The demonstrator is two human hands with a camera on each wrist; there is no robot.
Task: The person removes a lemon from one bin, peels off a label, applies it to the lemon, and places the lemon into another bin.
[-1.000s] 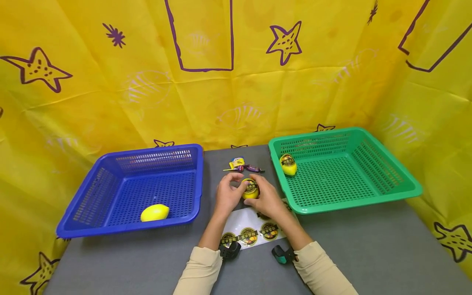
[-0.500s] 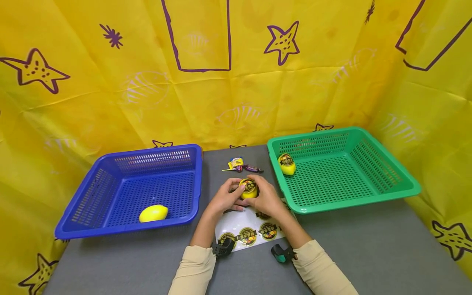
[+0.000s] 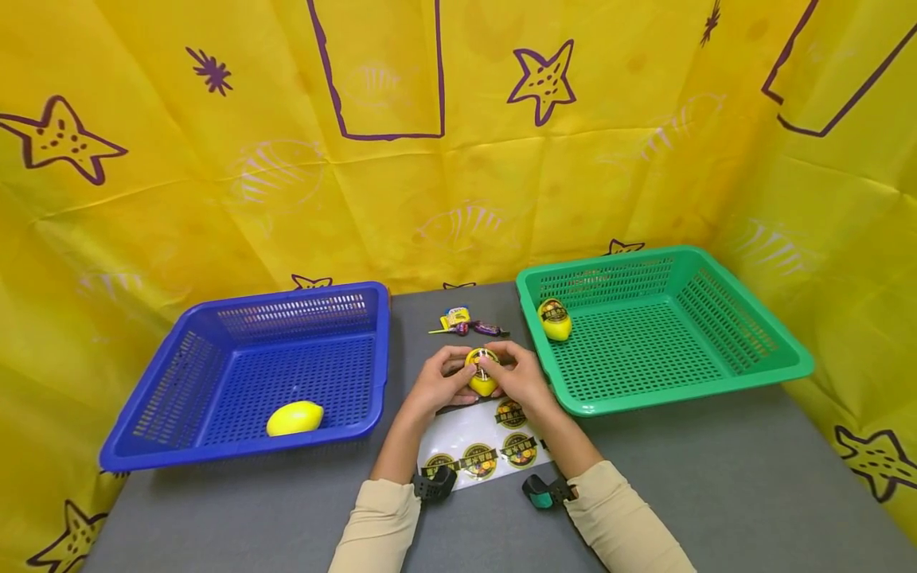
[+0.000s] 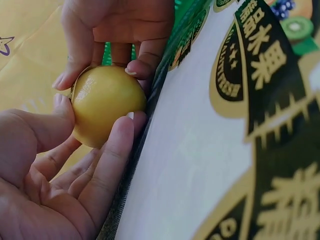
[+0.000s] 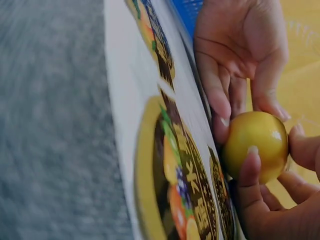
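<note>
Both hands hold a lemon [image 3: 481, 385] in front of me, a round dark-and-gold sticker [image 3: 481, 356] on its upper side. My left hand [image 3: 434, 383] grips it from the left, fingers curled underneath. From the right, my right hand [image 3: 526, 380] grips it too, its thumb lying on the sticker. The left wrist view shows the lemon's smooth underside [image 4: 110, 102] between the fingertips of both hands. Right below the hands lies a white sticker sheet [image 3: 447, 432] with several round fruit stickers [image 3: 478, 461].
At left a blue basket [image 3: 383, 350] holds a plain lemon [image 3: 295, 418]. The green basket [image 3: 688, 391] at right contains a stickered lemon [image 3: 556, 325]. Behind the hands lie a lollipop [image 3: 462, 328], a yellow packet [image 3: 454, 317] and a purple-wrapped candy [image 3: 487, 328]. Yellow cloth [image 3: 401, 207] hangs behind.
The left hand has closed in on the lemon, its fingers now underneath. The lemon has turned so its tip points toward me, and the right thumb has moved onto the sticker.
</note>
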